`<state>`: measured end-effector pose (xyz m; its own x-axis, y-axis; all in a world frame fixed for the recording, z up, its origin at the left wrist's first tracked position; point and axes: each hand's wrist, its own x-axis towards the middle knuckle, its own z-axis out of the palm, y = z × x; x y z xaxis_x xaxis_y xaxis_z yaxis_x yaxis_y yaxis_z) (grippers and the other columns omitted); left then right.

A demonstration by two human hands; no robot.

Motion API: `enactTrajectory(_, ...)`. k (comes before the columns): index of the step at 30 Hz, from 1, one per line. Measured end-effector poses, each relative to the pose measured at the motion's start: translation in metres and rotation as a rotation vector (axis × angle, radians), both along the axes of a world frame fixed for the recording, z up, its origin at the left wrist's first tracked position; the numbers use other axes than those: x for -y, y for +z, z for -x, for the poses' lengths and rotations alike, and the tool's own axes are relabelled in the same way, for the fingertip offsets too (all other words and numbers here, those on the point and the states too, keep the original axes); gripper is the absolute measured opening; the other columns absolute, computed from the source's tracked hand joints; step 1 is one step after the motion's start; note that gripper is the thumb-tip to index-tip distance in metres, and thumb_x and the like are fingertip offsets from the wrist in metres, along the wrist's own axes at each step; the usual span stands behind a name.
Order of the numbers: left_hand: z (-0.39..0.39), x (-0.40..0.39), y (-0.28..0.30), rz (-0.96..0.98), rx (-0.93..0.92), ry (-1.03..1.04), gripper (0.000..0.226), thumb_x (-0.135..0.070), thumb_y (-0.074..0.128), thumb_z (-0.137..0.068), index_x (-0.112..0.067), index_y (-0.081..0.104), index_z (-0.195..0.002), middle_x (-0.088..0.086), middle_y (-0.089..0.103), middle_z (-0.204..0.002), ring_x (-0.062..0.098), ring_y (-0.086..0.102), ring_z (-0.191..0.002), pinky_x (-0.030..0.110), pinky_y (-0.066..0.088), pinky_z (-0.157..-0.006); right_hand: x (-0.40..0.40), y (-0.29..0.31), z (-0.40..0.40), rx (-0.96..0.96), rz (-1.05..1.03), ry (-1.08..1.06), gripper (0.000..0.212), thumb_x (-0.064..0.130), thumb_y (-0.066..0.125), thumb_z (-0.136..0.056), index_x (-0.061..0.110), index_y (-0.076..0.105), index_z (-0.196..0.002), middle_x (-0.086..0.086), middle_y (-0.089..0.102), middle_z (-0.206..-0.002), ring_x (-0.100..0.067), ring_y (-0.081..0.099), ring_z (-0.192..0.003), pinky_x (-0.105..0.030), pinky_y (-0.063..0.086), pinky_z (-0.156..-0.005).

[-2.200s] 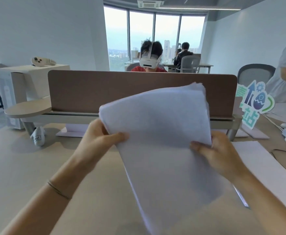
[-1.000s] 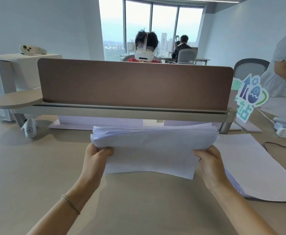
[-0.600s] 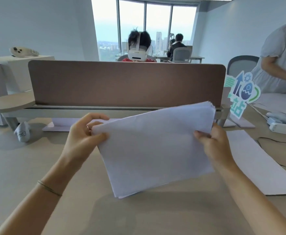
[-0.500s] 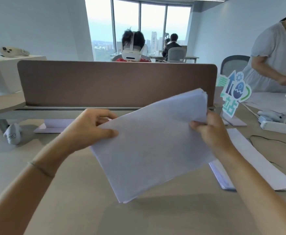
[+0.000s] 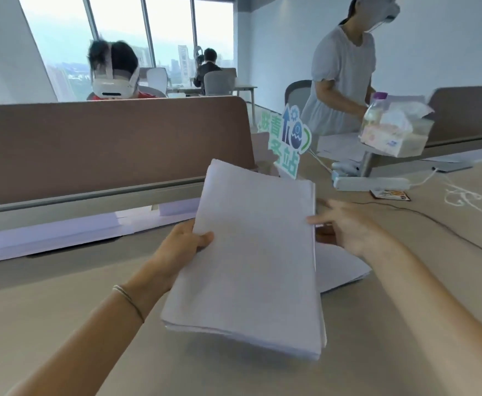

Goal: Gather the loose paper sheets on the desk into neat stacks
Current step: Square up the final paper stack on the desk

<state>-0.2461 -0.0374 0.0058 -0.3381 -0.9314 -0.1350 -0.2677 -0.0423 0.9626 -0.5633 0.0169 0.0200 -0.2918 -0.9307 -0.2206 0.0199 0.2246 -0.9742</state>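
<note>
Two paper stacks, two hands

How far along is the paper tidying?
Partly done. A thick stack is squared up: the left hand grips its left edge, and the right hand, fingers straight, touches its right edge. A second pile already lies on the desk beneath it. Left: more sheets lie along the divider.

Left grip pinches, thumb on top; right grip loose, fingers extended.

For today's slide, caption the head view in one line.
Left hand grips a paper stack above the desk; right hand open beside it.
</note>
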Motion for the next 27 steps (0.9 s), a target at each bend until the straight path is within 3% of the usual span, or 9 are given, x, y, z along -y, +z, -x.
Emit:
enactTrajectory(3, 0.049, 0.005, -0.021, -0.078, -0.142, 0.109, 0.02, -0.006, 0.052, -0.101, -0.011, 0.07, -0.111, 0.01, 0.079, -0.097, 0.033, 0.075, -0.085, 0.04, 0.06, -0.073, -0.01, -0.034, 0.021, -0.05, -0.121, 0.024, 0.038, 0.005, 0.07, -0.088, 0.012, 0.071, -0.125, -0.015, 0.077, -0.114, -0.023, 0.072, -0.087, -0.028, 0.06, -0.066)
enactTrajectory(7, 0.101, 0.008, -0.041, -0.014, -0.067, 0.16, 0.012, -0.012, 0.058, -0.1, -0.015, 0.065, -0.11, 0.005, 0.074, -0.101, 0.025, 0.071, -0.087, 0.036, 0.059, -0.072, -0.012, -0.041, 0.04, -0.218, -0.099, -0.099, 0.026, -0.004, 0.068, -0.085, 0.016, 0.077, -0.101, -0.011, 0.08, -0.097, -0.031, 0.076, -0.087, -0.042, 0.061, -0.086)
enactTrajectory(11, 0.128, 0.018, -0.063, 0.115, 0.081, 0.233, 0.044, -0.028, 0.069, -0.085, -0.026, 0.06, -0.127, 0.001, 0.062, -0.125, 0.028, 0.063, -0.11, 0.049, 0.059, -0.089, 0.0, -0.056, 0.049, -0.49, -0.072, -0.197, 0.013, 0.002, 0.066, -0.076, 0.0, 0.071, -0.088, -0.018, 0.07, -0.078, -0.024, 0.06, -0.067, -0.033, 0.045, -0.066)
enactTrajectory(13, 0.138, 0.018, -0.07, 0.034, -0.017, 0.247, 0.064, -0.035, 0.066, -0.079, -0.033, 0.048, -0.141, 0.002, 0.053, -0.14, 0.03, 0.06, -0.119, 0.052, 0.058, -0.092, 0.008, -0.067, 0.051, -0.571, -0.099, -0.183, 0.027, 0.003, 0.061, -0.071, -0.009, 0.065, -0.095, -0.025, 0.063, -0.076, -0.024, 0.05, -0.063, -0.031, 0.033, -0.065)
enactTrajectory(15, 0.146, 0.008, -0.066, -0.071, -0.158, 0.284, 0.069, -0.026, 0.065, -0.087, -0.033, 0.038, -0.151, -0.001, 0.046, -0.146, 0.03, 0.059, -0.121, 0.053, 0.056, -0.097, 0.015, -0.075, 0.053, -0.615, -0.111, -0.146, 0.032, 0.005, 0.058, -0.07, -0.007, 0.066, -0.098, -0.03, 0.068, -0.091, -0.032, 0.053, -0.062, -0.031, 0.032, -0.065)
enactTrajectory(19, 0.147, 0.018, -0.058, -0.297, -0.37, 0.389, 0.067, -0.014, 0.064, -0.088, -0.024, 0.041, -0.149, 0.005, 0.051, -0.139, 0.037, 0.058, -0.123, 0.058, 0.049, -0.104, 0.026, -0.071, 0.054, -0.67, -0.157, -0.041, 0.036, 0.009, 0.056, -0.075, 0.013, 0.076, -0.105, -0.009, 0.077, -0.093, -0.029, 0.071, -0.083, -0.031, 0.045, -0.064)
enactTrajectory(21, 0.142, 0.027, -0.049, -0.374, -0.441, 0.424, 0.039, -0.01, 0.062, -0.086, -0.011, 0.057, -0.125, 0.018, 0.064, -0.122, 0.039, 0.066, -0.106, 0.053, 0.057, -0.092, 0.031, -0.069, 0.056, -0.673, -0.164, -0.044, 0.043, 0.013, 0.058, -0.075, 0.023, 0.075, -0.114, 0.0, 0.077, -0.102, -0.025, 0.071, -0.093, -0.031, 0.051, -0.072)
enactTrajectory(23, 0.138, 0.031, -0.041, -0.427, -0.46, 0.426, 0.015, -0.004, 0.059, -0.091, -0.006, 0.06, -0.106, 0.017, 0.065, -0.089, 0.032, 0.065, -0.072, 0.034, 0.059, -0.059, 0.034, -0.065, 0.055, -0.66, -0.185, -0.055, 0.044, 0.014, 0.062, -0.078, 0.026, 0.072, -0.119, 0.003, 0.074, -0.109, -0.023, 0.07, -0.099, -0.034, 0.054, -0.081)
enactTrajectory(27, 0.131, 0.037, -0.033, -0.407, -0.304, 0.38, 0.005, -0.007, 0.061, -0.091, -0.006, 0.062, -0.096, 0.01, 0.06, -0.073, 0.024, 0.056, -0.055, 0.019, 0.045, -0.036, 0.036, -0.06, 0.05, -0.617, -0.225, -0.08, 0.057, 0.016, 0.066, -0.084, 0.018, 0.06, -0.14, -0.001, 0.063, -0.134, -0.023, 0.061, -0.115, -0.035, 0.049, -0.094)
